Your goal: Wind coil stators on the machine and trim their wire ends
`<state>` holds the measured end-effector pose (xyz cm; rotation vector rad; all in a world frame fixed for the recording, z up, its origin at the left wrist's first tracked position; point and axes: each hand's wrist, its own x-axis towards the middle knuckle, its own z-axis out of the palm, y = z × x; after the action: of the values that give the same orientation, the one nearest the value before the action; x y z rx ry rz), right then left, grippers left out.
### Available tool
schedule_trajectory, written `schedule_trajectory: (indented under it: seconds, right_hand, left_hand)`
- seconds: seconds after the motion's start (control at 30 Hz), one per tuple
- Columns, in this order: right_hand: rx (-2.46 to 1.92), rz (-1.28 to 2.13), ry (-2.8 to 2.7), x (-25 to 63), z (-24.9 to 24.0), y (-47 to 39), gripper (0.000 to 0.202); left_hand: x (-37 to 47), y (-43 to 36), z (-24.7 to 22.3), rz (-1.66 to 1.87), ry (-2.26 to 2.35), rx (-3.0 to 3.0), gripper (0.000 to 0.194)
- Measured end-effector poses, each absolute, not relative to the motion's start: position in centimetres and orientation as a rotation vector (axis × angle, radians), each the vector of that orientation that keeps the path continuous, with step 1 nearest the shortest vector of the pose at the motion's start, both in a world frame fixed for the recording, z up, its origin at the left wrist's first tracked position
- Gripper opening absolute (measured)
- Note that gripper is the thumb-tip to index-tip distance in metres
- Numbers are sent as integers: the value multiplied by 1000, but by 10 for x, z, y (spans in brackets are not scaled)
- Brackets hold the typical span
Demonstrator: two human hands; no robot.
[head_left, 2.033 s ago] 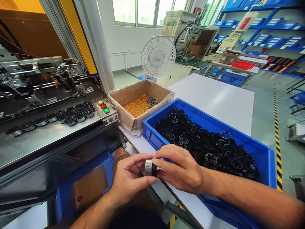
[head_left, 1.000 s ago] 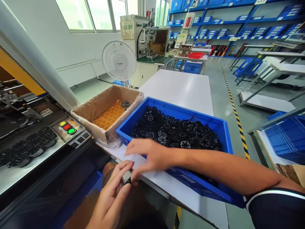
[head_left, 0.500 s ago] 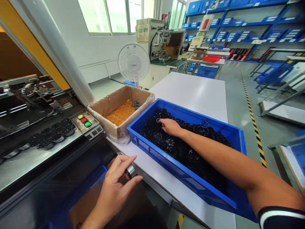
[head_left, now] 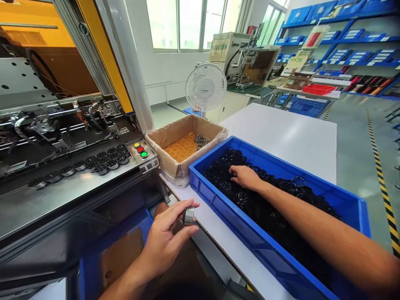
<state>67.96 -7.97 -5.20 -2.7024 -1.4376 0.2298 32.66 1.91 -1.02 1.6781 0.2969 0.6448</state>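
Between the thumb and fingers of my left hand [head_left: 168, 235] is a small round part with a silver metal band [head_left: 188, 216], held in front of the table edge. My right hand [head_left: 245, 177] reaches into a long blue bin [head_left: 271, 258] full of black spoked plastic parts [head_left: 242, 198]. Its fingertips are pinched together at the surface of the pile near the bin's far left end. Whatever they grip there is hidden among the dark pieces.
Left of the bin stands a plastic-wrapped cardboard box [head_left: 168, 164] with orange and black parts inside. On the machine ledge, several black banded parts [head_left: 106, 160] lie beside a button panel [head_left: 142, 156]. A white fan [head_left: 206, 87] stands behind the white table [head_left: 281, 125].
The view has swung left, so the scene sits farther right and more of the machine shows. Both hands keep about the same places: left with the banded part, right in the bin.
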Motion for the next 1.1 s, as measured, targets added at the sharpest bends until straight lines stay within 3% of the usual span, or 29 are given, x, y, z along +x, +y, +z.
schedule_trajectory:
  seconds: [0.13,0.23,0.33,0.43,0.63,0.83,1.1]
  right_hand:
    - [-2542,116,-1384,654,-16,-79,12]
    - [-2277,45,-1467,600,13,-89,22]
    - [-1605,10,-1681,539,29,-105,17]
    - [-1286,18,-1732,502,30,-112,24]
    - [-1247,-85,-1742,497,23,-112,26]
    - [-1181,-143,-1901,500,21,-113,44]
    - [-1111,-416,-2051,505,17,-111,30]
  left_hand:
    - [329,18,-8,608,308,1414,38]
    - [334,18,-6,556,331,1230,40]
    - [339,16,-7,523,305,1084,51]
    - [342,11,-7,467,271,1036,54]
    - [343,1,-4,458,226,1038,50]
    - [339,3,-6,546,223,1097,50]
    - [334,6,-3,465,249,1052,53]
